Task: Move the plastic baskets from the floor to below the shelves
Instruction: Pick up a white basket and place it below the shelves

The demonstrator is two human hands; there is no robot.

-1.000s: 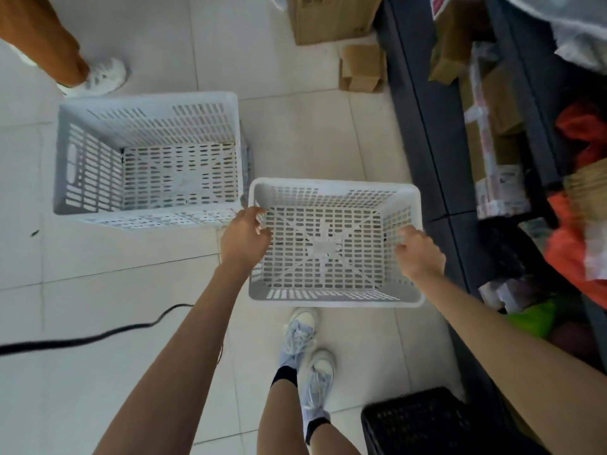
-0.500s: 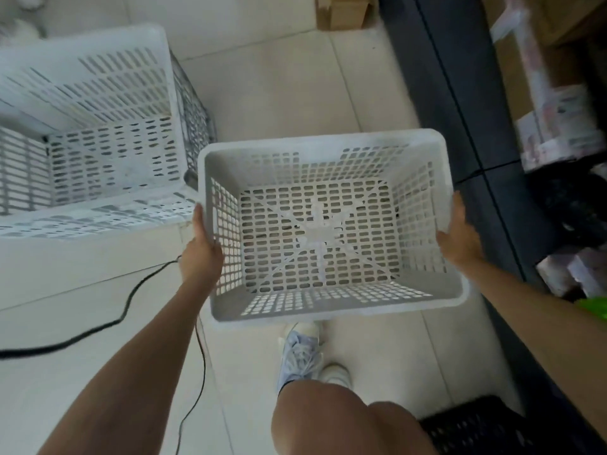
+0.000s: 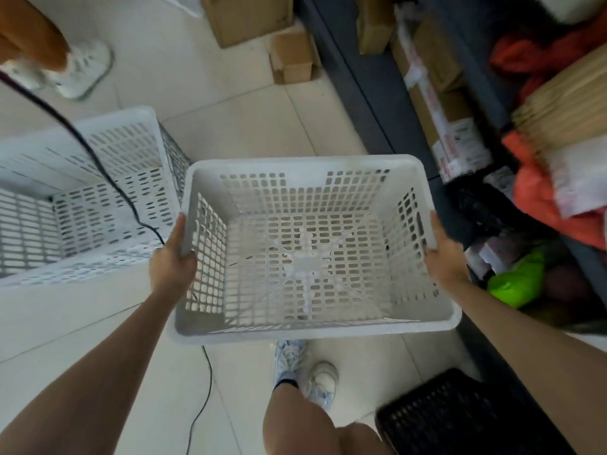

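I hold an empty white plastic basket (image 3: 305,165) in the air above the tiled floor, its open top facing me. My left hand (image 3: 172,259) grips its left rim and my right hand (image 3: 443,257) grips its right rim. A second, larger white basket (image 3: 108,126) stands on the floor to the left, close to the held one. The dark shelves (image 3: 371,80) run along the right side, packed with boxes and bags. A black basket (image 3: 440,412) sits at the bottom right by the shelf base.
A black cable (image 3: 108,178) crosses over the left basket and trails down the floor. Cardboard boxes (image 3: 289,54) lie on the floor at the top. Another person's leg and white shoe (image 3: 82,67) are at top left. My own feet (image 3: 305,372) are below the basket.
The basket has risen off the floor and come closer to me, held by both hands. My view has tilted up again, so the other person's shoe and the boxes show once more.
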